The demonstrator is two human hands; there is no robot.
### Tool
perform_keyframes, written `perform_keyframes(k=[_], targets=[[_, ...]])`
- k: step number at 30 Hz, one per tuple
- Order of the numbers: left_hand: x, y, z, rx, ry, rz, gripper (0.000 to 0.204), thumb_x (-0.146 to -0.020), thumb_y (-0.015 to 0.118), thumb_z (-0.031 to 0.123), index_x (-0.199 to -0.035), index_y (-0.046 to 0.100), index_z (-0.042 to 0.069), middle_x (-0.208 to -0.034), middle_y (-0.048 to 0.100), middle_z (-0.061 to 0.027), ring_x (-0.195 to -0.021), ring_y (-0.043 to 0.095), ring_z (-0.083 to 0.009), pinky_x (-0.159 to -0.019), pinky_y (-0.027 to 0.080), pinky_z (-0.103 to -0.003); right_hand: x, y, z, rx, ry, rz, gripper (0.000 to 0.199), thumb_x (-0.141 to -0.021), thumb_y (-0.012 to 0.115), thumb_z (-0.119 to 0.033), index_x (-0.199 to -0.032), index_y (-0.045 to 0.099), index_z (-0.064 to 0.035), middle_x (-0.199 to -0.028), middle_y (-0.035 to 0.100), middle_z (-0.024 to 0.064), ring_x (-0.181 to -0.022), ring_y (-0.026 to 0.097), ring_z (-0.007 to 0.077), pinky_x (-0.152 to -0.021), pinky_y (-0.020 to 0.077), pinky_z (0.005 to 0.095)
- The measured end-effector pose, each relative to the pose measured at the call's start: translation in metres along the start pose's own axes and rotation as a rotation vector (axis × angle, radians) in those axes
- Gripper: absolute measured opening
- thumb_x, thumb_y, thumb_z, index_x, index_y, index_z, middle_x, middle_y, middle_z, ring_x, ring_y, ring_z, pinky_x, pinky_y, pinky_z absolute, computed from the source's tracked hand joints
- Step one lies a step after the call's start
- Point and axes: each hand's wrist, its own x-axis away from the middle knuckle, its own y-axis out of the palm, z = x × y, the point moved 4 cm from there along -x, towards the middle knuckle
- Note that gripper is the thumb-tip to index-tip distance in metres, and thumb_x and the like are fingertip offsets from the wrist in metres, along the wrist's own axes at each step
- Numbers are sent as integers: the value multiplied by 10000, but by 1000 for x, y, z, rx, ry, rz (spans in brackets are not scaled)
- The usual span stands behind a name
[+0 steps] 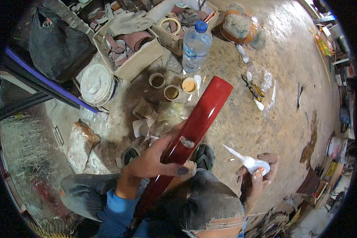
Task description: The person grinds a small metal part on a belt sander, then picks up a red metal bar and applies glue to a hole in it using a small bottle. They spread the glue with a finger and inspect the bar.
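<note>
My left hand (150,162) is wrapped round a long, glossy dark red piece (208,104) that slants up and to the right over my lap. Just above my thumb, a pale oval patch (187,142) marks its surface. To the right, my right hand (258,181) grips a small white squeeze bottle (251,163), fingers closed round its rounded body. The bottle's thin nozzle points up and left toward the red piece, with a gap between them. The lower end of the red piece runs into shadow by my left sleeve.
Beyond the red piece stand a water bottle (196,47) and several small cups, one with tan paste (189,85). Boxes of sandpaper scraps (141,59) and a lidded bucket (97,85) lie at the left. Pliers (253,88) rest on the floor at the right.
</note>
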Motion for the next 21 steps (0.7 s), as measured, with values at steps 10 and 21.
perform_keyframes(k=[10,21], targets=[[3,3,-9,131,36,54,783,-755,783,257,-1417,423,45,-1579,126,-224,-1477,74,-320,-1163,129,-418,13,4,-9,309,25,51,604,-710,802,-529,-918,540,-27,-818,598,96,-699,594,166,-658,488,299],[-5,-4,-16,-79,125,20,1021,-653,836,272,-1483,303,10,-1589,153,-127,-1437,213,-217,-1162,204,-364,12,7,-5,342,8,54,578,-721,792,-513,-899,545,-21,-813,600,118,-689,587,178,-646,481,303]])
